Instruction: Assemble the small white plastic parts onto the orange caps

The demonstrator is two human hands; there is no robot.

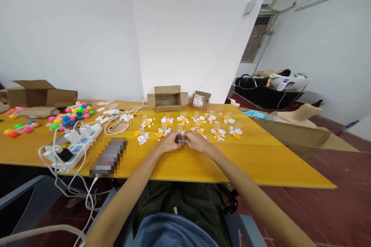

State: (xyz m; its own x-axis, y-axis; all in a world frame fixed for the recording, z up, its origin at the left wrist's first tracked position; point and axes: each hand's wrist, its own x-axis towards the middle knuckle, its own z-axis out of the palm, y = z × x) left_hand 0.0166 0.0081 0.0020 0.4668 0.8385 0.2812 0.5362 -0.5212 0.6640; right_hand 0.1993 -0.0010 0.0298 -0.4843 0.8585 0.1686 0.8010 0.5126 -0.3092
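Observation:
My left hand [170,142] and my right hand [196,140] meet at the middle of the yellow table [261,158], fingers curled and pinched together. Between the fingertips sits a small teal and dark part [180,140], held by both hands. Just beyond them lie several little groups of white and orange plastic parts [188,123] with small clear cups, laid out in rows across the table.
A white power strip [75,144] with chargers and tangled cables lies at the left. Colourful balls [72,115] and an open cardboard box [37,94] sit far left. Two small boxes [168,98] stand at the table's back edge. A blurred dark object [108,157] lies near the front edge.

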